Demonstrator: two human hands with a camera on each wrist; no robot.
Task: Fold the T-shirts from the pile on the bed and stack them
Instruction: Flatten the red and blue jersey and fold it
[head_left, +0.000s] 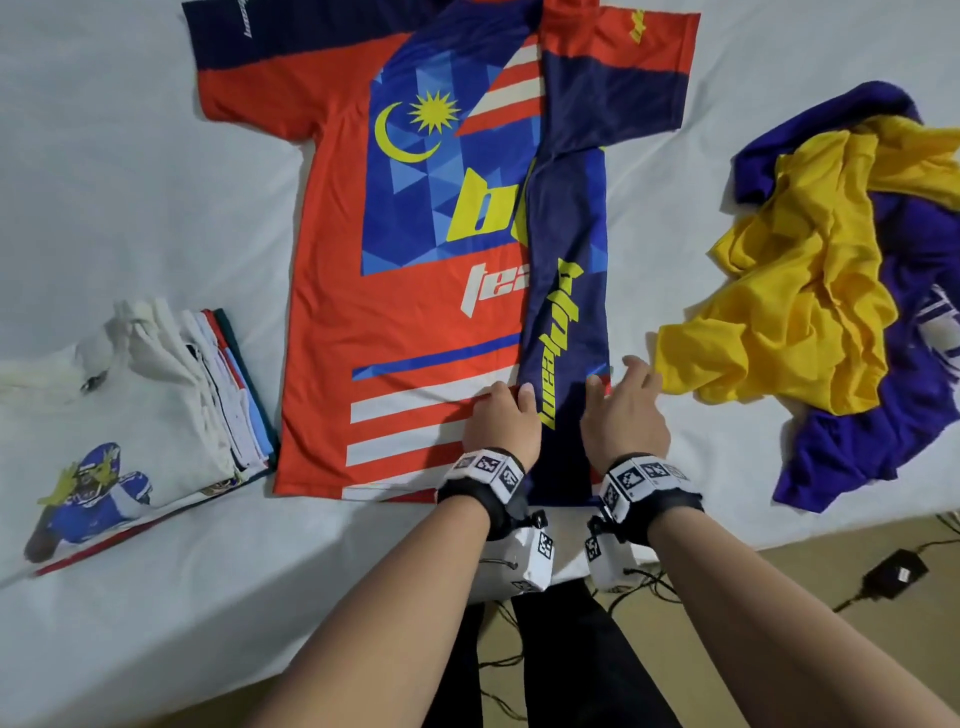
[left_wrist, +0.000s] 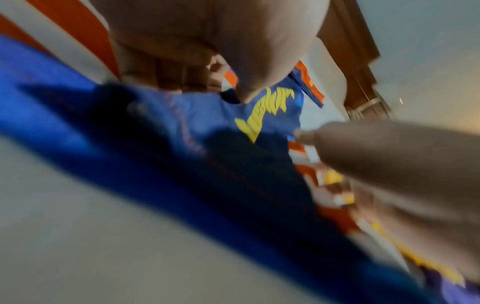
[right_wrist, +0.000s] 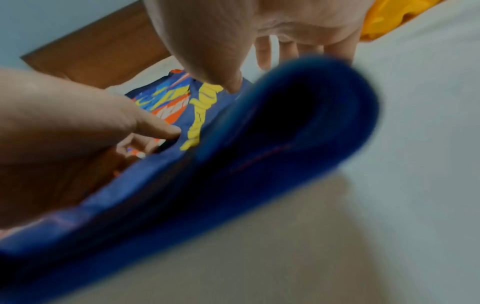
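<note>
Now our left hand (head_left: 501, 421) and right hand (head_left: 623, 415) lie flat, fingers relaxed, smoothing the jersey (head_left: 415, 260) beneath, one side folded in. Left of us the folded stack (head_left: 208, 395); right, beyond, the unfolded pile (head_left: 810, 291) waits.

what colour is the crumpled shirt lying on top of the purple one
Yellow; clearest in the head view.
</note>
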